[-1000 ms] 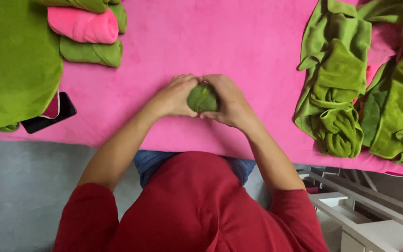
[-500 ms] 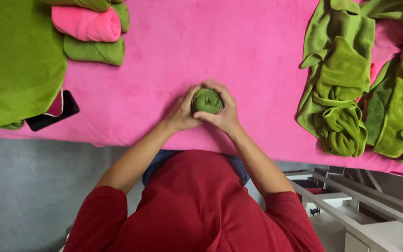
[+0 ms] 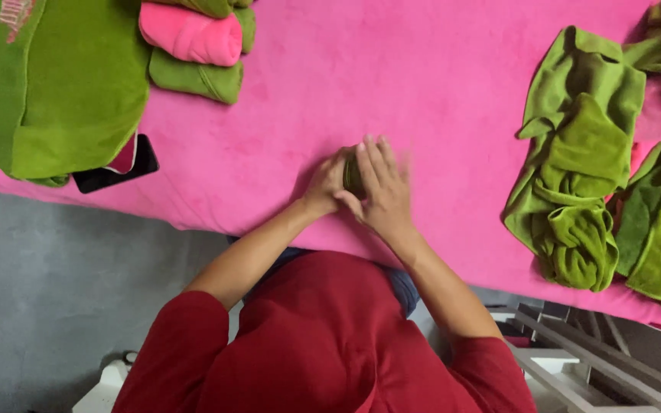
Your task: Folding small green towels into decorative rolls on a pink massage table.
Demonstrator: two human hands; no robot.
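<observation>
Both hands, left hand and right hand, are closed around a small rolled green cloth on the pink worktop, with loose green towels at 3 o'clock and rolled towels at 10 o'clock.

I count one small rolled green cloth between two hands. Three rolled cloths sit at the worktop's far-left corner: two green, one pink. One dark phone lies at the near-left edge.
</observation>
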